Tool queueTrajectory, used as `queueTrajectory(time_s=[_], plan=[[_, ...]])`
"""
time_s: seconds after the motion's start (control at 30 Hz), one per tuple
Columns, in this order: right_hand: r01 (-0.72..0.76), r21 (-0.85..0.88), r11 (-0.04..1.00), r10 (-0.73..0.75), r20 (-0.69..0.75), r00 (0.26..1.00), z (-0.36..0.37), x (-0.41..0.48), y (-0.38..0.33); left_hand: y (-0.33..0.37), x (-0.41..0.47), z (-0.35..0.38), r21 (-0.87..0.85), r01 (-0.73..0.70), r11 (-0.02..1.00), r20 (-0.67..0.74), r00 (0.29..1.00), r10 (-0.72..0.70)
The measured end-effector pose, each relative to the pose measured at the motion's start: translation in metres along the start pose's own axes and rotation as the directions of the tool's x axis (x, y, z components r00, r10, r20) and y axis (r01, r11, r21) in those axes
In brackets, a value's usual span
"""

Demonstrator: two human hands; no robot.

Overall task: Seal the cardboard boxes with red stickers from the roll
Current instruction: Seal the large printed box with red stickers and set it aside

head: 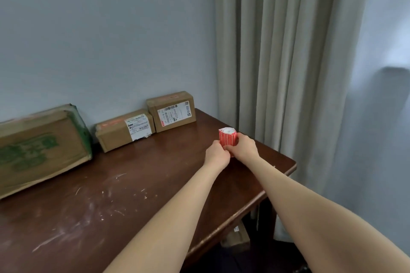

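The tabletop [133, 184] carries everything, and I place it all from the roll [226, 137]. The big green-printed box [40, 150] lies far to its left. The low box [119, 133] is closer on that side, and the small labelled box [173, 111] is closest, left and beyond. The roll stands upright, white core on top, long axis vertical, base hidden. My right grip [245, 147] curls round its right side. My left grip [216, 155] pinches its lower front, probably at a sticker's edge. The boxes lie on my left grip's side.
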State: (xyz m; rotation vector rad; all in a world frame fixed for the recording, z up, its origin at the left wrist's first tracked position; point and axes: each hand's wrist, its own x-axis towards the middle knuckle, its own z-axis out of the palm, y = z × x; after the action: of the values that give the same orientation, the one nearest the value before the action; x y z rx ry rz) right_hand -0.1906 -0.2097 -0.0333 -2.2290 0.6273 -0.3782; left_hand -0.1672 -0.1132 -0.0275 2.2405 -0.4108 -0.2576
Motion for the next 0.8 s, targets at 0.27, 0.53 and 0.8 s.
queueTrajectory(time_s=[0.27,0.53,0.8], plan=[[0.001,-0.006,1.000,-0.001,0.020,1.000,0.044,0.068,-0.034,-0.018,0.069,-0.028,-0.012,0.008,1.000,-0.014,1.000,-0.008],[0.006,0.008,1.000,-0.006,0.047,0.999,0.090,0.132,-0.062,-0.038,0.129,-0.054,-0.012,0.051,0.999,-0.024,0.998,-0.051],[-0.008,-0.009,1.000,0.009,0.073,0.997,0.107,0.155,-0.070,-0.055,0.145,-0.067,-0.008,0.079,0.997,-0.136,0.988,-0.079]])
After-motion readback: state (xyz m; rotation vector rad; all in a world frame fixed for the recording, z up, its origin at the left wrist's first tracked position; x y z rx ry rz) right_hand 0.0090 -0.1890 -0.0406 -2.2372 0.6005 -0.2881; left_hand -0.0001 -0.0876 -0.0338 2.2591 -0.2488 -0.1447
